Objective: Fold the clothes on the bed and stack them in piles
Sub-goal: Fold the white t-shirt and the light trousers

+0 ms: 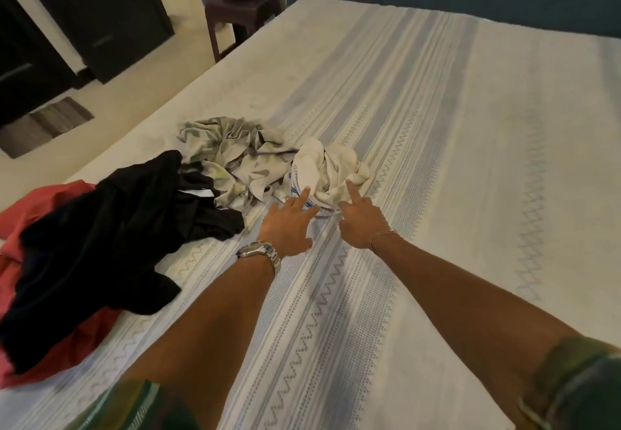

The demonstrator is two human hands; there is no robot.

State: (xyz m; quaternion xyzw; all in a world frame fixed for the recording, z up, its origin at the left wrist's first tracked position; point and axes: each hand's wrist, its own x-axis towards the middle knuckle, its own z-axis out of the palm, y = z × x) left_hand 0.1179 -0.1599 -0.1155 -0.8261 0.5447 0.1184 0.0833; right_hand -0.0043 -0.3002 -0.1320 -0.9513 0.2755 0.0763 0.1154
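Open bed right of and beyond cream garment; blocked leftward by patterned cloth and black garment.

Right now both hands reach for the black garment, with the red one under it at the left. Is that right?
Not quite. The head view shows the left hand and right hand reaching for the white garment in the middle of the bed, not the black garment. The black one does lie on the red garment at the left.
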